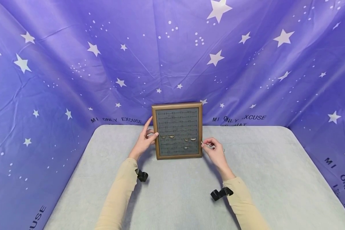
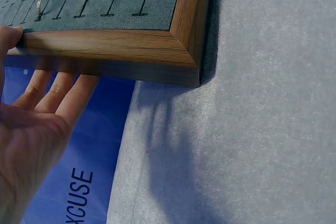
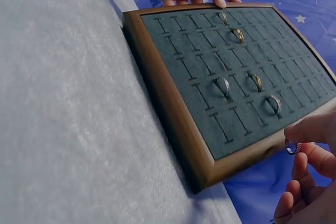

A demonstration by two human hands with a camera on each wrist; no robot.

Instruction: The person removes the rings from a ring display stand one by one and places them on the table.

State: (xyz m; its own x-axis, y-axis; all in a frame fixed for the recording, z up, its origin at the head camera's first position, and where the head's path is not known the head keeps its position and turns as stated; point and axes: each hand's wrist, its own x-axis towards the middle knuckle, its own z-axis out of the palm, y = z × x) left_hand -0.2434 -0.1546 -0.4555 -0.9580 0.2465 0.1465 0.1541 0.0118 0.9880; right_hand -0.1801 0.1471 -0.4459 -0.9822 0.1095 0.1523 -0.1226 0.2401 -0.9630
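A wood-framed ring display tray [image 1: 177, 105] stands upright on the table, its dark green-grey padded face full of slots. My left hand [image 1: 144, 141] grips its left side, with the thumb on the frame's front and the fingers behind. Several rings sit in the lower slots, among them a gold ring [image 3: 239, 35] and a silver ring [image 3: 273, 104]. Beside the tray's right side, my right hand [image 1: 216, 152] pinches a small silver ring [image 3: 292, 149] between thumb and fingertips. That ring is right by the frame in the right wrist view, partly hidden by the fingers.
The table [image 1: 172, 191] has a pale grey cover. Close behind the tray hangs a purple-blue curtain [image 1: 138, 64] with white stars and lettering, which continues down both sides. Black wrist cameras [image 1: 222, 193] are strapped over both sleeves.
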